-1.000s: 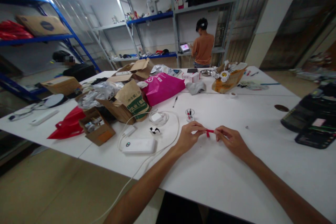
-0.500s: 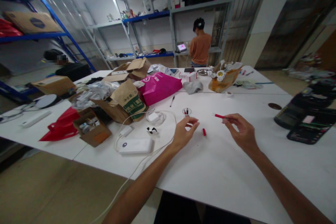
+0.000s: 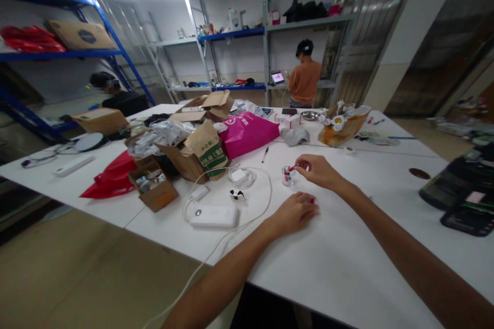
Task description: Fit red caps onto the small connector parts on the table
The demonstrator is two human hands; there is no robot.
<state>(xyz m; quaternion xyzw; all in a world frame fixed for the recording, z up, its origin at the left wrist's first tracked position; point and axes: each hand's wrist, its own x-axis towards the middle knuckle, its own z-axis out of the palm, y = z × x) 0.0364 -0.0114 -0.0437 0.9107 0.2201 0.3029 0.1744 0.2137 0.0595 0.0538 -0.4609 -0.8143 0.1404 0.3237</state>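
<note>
Where smooth white tabletop was left bare, a red cap was part-covered by the curled left hand, grip unclear; a slim red pen-like tool was pinched by the right hand at a clear round cup's rim.

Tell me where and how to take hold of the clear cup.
Pinch the cup by its outer wall, probably best from the left: it stands upright with things inside, and the right hand holds a red pen at the cup's right.
</note>
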